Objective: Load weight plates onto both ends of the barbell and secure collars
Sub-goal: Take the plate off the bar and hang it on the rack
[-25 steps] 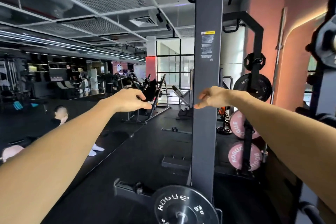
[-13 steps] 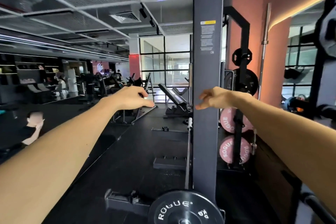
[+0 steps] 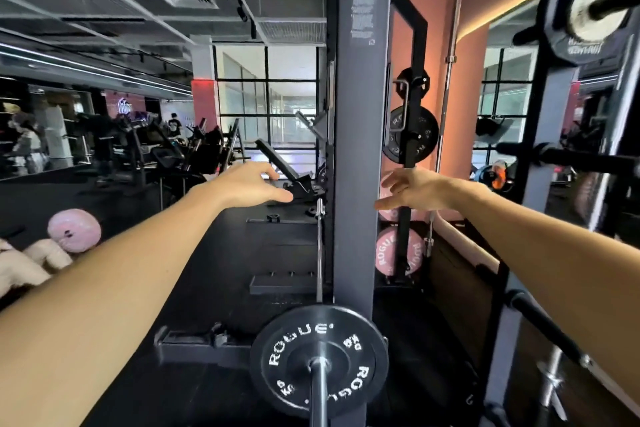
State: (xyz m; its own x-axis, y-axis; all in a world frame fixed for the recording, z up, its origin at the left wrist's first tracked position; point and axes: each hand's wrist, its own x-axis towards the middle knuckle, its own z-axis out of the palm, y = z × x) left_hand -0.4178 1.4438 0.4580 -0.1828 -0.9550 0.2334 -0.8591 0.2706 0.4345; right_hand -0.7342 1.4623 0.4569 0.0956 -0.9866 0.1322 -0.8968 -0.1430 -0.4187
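I hold both hands out empty, fingers loose — left hand (image 3: pixel 254 185) and right hand (image 3: pixel 414 189) either side of the upright (image 3: pixel 358 149); the bar (image 3: pixel 318 388) runs away from me below, one plate (image 3: pixel 318 359) on it — stored plates (image 3: pixel 394 255) nearer my right

Black Rogue plate (image 3: pixel 318 359) on barbell (image 3: pixel 319 395) end, low center, no collar.
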